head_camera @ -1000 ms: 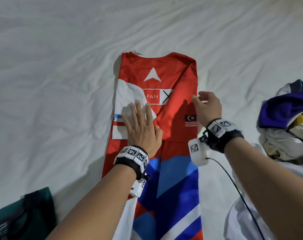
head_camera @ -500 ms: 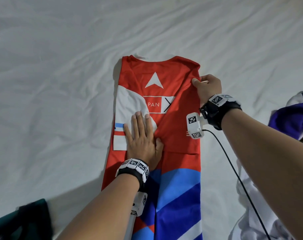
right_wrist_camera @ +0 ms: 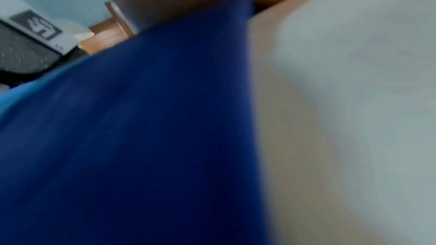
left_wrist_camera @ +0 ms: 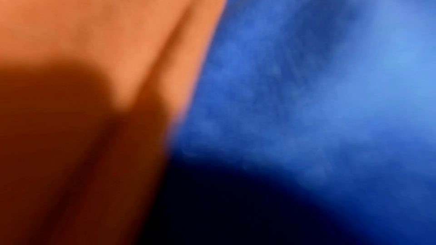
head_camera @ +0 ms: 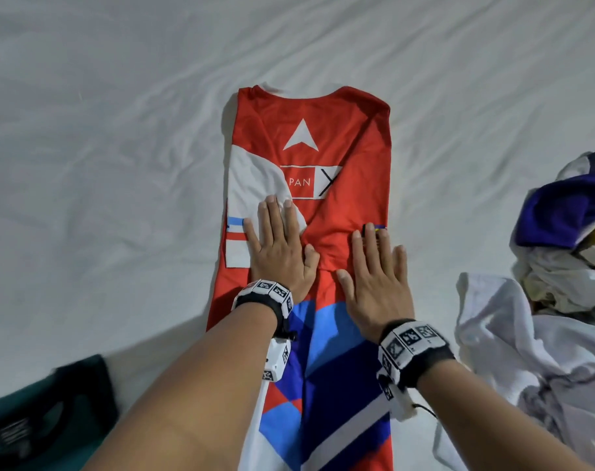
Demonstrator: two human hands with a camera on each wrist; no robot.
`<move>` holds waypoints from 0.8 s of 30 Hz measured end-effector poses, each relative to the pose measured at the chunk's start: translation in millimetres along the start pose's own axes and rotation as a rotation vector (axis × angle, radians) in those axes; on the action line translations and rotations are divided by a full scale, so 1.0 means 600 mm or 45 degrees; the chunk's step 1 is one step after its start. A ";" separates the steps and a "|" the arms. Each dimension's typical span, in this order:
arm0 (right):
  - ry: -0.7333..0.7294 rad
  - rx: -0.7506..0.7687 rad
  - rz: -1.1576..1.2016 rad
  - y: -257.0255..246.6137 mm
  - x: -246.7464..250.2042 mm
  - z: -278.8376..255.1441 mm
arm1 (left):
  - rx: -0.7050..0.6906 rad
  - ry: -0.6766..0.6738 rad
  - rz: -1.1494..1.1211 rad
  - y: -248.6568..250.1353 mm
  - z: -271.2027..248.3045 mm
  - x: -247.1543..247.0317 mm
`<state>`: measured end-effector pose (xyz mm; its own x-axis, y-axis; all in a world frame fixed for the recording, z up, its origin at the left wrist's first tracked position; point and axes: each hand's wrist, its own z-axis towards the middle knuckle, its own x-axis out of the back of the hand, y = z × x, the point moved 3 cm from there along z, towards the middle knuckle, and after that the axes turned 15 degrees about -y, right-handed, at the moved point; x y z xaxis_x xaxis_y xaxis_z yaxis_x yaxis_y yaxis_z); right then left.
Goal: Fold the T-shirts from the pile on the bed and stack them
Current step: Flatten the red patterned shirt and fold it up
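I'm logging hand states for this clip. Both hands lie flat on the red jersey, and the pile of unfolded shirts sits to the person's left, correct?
One detail is wrong. The head view shows the pile on the person's right, not the left. The rest holds: the left hand and right hand both lie flat, fingers straight, on the red jersey.

Bare forearms, 2 black wristbands (head_camera: 267, 302), white tag-marked modules (head_camera: 412, 338)

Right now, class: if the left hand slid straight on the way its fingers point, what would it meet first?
The left hand lies flat on the red T-shirt, fingers pointing toward the collar. It would probably cross the folded-in white sleeve first, then the printed logo.
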<state>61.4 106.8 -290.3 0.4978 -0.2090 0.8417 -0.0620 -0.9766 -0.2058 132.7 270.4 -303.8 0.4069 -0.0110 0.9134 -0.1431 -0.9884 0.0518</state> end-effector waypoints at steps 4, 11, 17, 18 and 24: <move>-0.064 -0.112 0.047 0.003 -0.010 -0.033 | -0.002 -0.083 -0.050 -0.002 -0.003 0.005; -0.198 -0.080 0.019 -0.050 -0.056 -0.178 | -0.158 -0.060 -0.285 -0.021 -0.068 0.086; -0.006 0.097 0.000 -0.107 -0.107 -0.325 | -0.486 0.004 -0.288 -0.093 -0.326 0.056; 0.005 0.129 -0.002 -0.114 -0.115 -0.345 | -0.475 -0.065 -0.276 -0.110 -0.371 0.037; 0.046 0.301 0.066 -0.139 -0.143 -0.449 | -0.434 -0.516 -0.057 -0.183 -0.576 -0.058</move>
<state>-209.4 192.6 -210.8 0.4675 -0.2642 0.8436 0.1198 -0.9265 -0.3566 -177.7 432.0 -201.7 0.7255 -0.0945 0.6817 -0.3754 -0.8846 0.2769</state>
